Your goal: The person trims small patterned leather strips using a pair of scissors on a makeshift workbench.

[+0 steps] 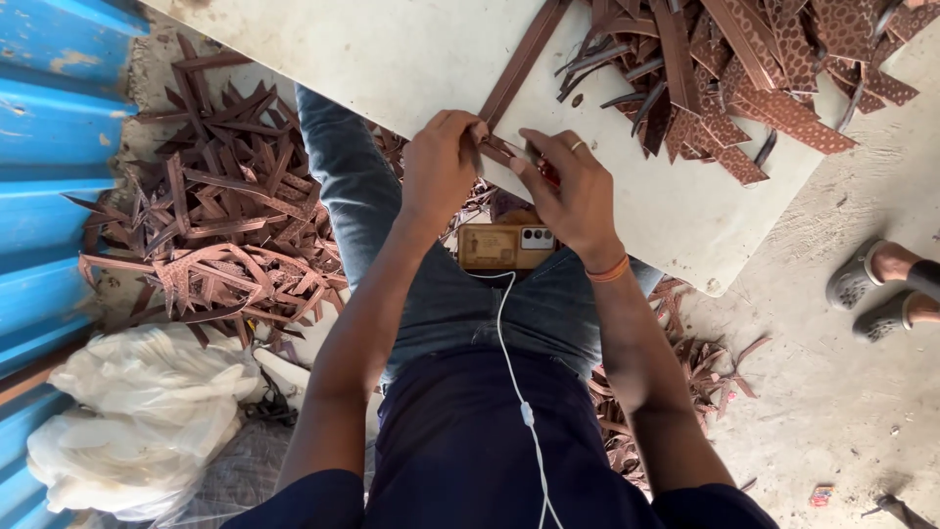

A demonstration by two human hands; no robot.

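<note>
My left hand (441, 162) and right hand (573, 191) each pinching the brown strip (519, 69) at the tabletop (392, 59) edge | risk: strip end may slip sideways, phone (504, 245) may slide off lap.

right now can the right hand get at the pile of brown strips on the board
Probably yes. The right hand rests on the white board, the pile of brown strips lies just beyond it, and only bare board lies between, though the hand is busy pinching a strip.
</note>
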